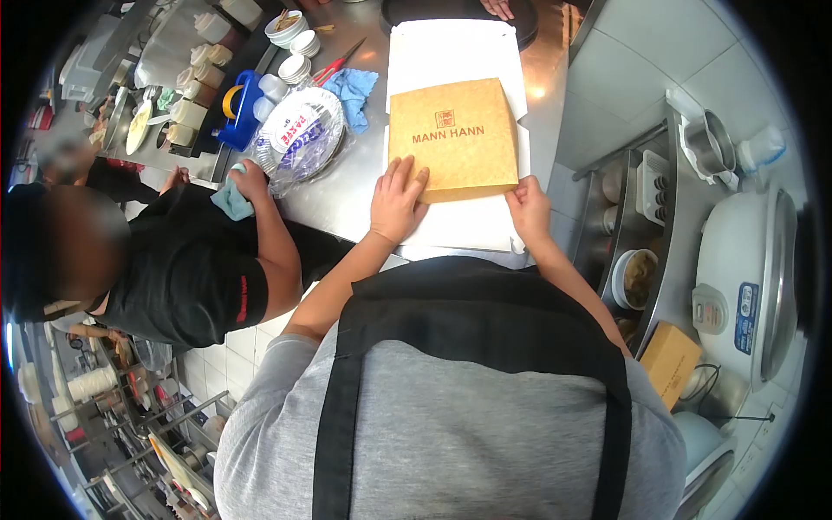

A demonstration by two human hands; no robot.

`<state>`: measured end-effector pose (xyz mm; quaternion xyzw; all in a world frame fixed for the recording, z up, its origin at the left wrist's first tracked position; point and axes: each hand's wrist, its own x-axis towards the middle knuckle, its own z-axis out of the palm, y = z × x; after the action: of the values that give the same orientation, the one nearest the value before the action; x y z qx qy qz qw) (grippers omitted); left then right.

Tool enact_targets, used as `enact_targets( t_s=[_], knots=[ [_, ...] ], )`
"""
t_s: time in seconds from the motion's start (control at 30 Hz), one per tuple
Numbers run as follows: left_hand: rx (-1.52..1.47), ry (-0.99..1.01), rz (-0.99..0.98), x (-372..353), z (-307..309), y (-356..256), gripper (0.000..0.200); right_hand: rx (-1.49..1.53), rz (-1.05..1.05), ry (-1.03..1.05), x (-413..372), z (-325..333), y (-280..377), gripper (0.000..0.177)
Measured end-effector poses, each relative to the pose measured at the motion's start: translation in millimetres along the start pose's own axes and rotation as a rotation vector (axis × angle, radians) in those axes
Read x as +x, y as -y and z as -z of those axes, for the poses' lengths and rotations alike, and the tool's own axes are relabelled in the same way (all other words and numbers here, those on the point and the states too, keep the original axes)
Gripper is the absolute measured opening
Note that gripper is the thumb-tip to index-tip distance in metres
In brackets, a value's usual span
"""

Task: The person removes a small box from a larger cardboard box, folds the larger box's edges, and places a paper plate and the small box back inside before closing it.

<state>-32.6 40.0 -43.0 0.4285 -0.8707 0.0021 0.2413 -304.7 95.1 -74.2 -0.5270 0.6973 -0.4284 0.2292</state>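
Note:
A closed brown cardboard box [449, 160] printed "MANN HANN" lies on an opened white cardboard box [451, 52], which rests on the steel counter. My left hand [399, 201] lies over the brown box's near left corner, its fingers stretched out on the lid. At the near right corner, my right hand [529, 211] has its fingers curled closed against the box's edge. The tips of the right fingers are partly hidden.
Left on the counter are wrapped paper plates [299, 134], a blue cloth [351, 90], red-handled scissors [334, 65] and a blue tape dispenser [238, 113]. A co-worker in black [191, 260] stands close at left, holding a cloth. Another person's hand [498, 9] shows beyond the counter. Shelves and a rice cooker [737, 269] stand right.

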Motion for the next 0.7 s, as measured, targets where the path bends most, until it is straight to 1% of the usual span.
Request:
enact_targets(
  t_s=[0.07,0.17,0.27,0.37,0.47,0.57,0.7],
  knots=[
    [0.011,0.062,0.072,7,22,-14,0.060,-0.049,0.063,0.036,0,8,0,0.018],
    [-0.029,0.214,0.099,18,33,-9,0.070,0.269,-0.422,0.221,15,19,-10,0.018],
    [-0.044,0.281,0.106,38,29,-8,0.079,-0.032,0.096,-0.113,22,20,12,0.021],
    [-0.147,0.254,0.227,42,16,-19,0.086,0.097,-0.181,0.068,25,12,22,0.025],
    [-0.138,0.240,0.204,46,17,-20,0.089,0.751,-0.331,0.128,18,18,6,0.031],
    [-0.150,0.214,0.189,43,9,-15,0.088,0.608,-0.091,0.150,8,18,-10,0.036],
    [-0.134,0.210,0.187,43,7,-17,0.088,0.537,-0.166,0.037,7,9,-10,0.041]
  ],
)
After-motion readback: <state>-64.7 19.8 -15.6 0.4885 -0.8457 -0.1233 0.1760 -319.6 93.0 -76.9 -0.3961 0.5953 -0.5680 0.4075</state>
